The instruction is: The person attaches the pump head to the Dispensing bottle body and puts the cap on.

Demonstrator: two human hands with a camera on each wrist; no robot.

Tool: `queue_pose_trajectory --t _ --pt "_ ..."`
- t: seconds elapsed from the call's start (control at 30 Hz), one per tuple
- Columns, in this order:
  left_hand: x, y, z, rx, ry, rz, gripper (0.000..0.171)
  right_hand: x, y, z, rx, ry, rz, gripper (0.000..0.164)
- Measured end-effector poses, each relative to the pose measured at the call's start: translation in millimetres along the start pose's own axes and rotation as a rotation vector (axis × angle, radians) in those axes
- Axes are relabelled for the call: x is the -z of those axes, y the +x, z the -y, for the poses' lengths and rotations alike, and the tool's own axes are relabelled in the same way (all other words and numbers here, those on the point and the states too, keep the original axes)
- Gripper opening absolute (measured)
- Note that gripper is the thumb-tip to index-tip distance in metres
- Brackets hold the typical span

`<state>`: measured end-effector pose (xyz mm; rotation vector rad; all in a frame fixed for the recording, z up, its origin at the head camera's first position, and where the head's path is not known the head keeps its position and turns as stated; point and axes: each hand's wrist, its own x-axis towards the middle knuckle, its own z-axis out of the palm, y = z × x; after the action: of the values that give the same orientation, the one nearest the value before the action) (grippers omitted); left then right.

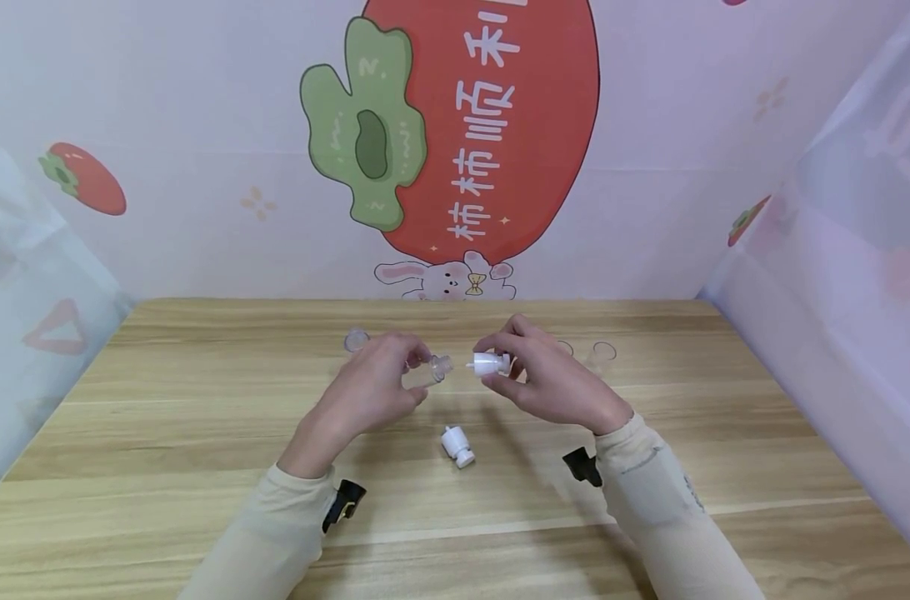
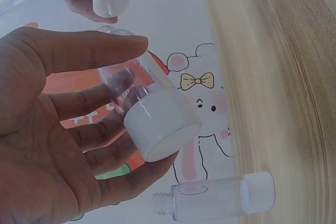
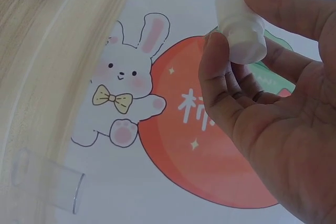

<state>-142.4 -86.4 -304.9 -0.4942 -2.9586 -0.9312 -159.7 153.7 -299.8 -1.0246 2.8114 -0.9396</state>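
A clear bottle with a white base [image 2: 163, 124] is held by my left hand [image 1: 380, 379], thumb on one side and fingers on the other. Its threaded neck [image 1: 442, 367] points right. Facing it across a small gap, a white pump head [image 1: 489, 364] is pinched between the thumb and fingers of my right hand [image 1: 556, 379]. The pump head lies sideways, its thin stem toward the bottle neck. In the right wrist view its white body [image 3: 239, 24] shows between the fingertips. Both hands are raised over the table.
On the wooden table [image 1: 200, 467], a second white pump head [image 1: 457, 447] lies nearer me, between the forearms. A second clear bottle [image 2: 210, 200] stands uncapped beyond the left hand. Clear caps [image 1: 603, 354] stand behind the right hand. A printed cloth [image 1: 200, 250] hangs behind the table.
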Motion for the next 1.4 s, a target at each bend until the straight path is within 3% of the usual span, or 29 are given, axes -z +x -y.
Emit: queue_pose_trajectory --t 1.13,1.4 --pt "-0.9 -1.1 -0.8 -0.036 -0.033 -0.034 0.031 -1.9 3.1 -6.0 0.028 0.162 -0.079 0.027" --pt "-2.0 -2.0 -1.2 -0.073 -0.038 -0.021 0.032 -2.3 3.1 -3.0 0.042 0.197 -0.110 0.031"
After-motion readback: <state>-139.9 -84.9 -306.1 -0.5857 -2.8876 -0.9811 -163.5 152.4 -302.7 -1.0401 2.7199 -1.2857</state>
